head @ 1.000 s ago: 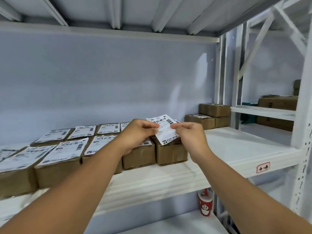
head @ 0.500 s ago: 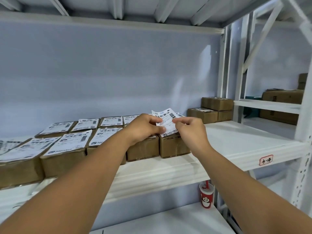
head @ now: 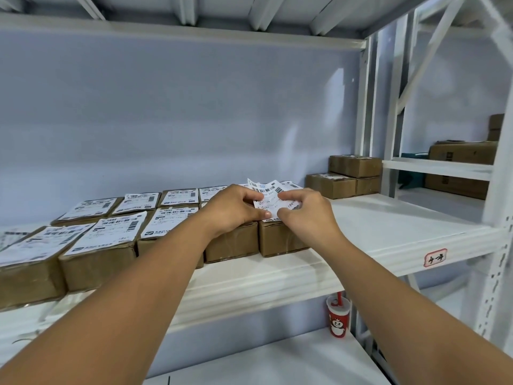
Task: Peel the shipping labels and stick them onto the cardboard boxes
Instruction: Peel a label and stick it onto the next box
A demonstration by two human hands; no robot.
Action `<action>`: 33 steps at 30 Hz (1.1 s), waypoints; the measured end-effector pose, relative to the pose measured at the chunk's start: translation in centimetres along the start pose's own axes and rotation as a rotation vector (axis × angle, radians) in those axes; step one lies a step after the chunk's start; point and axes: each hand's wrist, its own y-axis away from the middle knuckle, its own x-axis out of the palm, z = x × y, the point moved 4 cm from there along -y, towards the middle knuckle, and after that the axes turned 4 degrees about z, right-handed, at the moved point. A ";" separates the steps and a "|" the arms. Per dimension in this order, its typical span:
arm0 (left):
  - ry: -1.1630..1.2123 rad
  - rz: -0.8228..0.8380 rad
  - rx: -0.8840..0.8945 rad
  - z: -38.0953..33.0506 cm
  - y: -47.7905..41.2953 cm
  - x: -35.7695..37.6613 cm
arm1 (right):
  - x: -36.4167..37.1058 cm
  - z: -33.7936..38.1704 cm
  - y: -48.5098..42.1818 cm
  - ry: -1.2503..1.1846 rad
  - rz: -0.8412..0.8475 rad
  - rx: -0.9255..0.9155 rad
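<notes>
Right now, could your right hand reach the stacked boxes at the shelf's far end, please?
Probably yes: the shelf between the right hand and the stacked boxes is bare, so nothing blocks it. It pinches the label along with the left hand, though, and would have to let go first.

Matt cardboard boxes (head: 283, 238), crinkled paper label (head: 268, 197)

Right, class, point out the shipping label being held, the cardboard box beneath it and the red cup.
shipping label (head: 268, 200), head view, on its crumpled middle.
cardboard box (head: 280, 238), head view, on its front face.
red cup (head: 338, 320), head view, on its printed side.
</notes>
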 end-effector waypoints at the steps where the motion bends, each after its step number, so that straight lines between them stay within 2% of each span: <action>1: -0.002 0.004 0.001 0.0 0.0 0.0 | 0.1 0.0 0.0 0.030 0.007 -0.014; 12: 0.009 0.058 0.071 -0.2 -0.1 0.1 | 0.4 -0.1 0.0 0.110 0.029 -0.097; 16: 0.014 0.079 0.057 -0.1 -0.3 0.2 | 0.1 -2.1 -0.3 0.111 0.062 0.043; 19: 0.007 0.086 0.061 -0.1 -0.3 0.2 | -0.1 -3.2 -0.1 -0.123 0.143 0.117; 25: 0.019 0.099 0.086 -0.1 -0.3 0.4 | -0.3 -3.8 -0.3 -0.496 0.248 0.122; 33: 0.011 0.104 0.096 -0.2 -0.2 0.3 | -0.8 -4.1 0.1 -0.665 0.192 0.167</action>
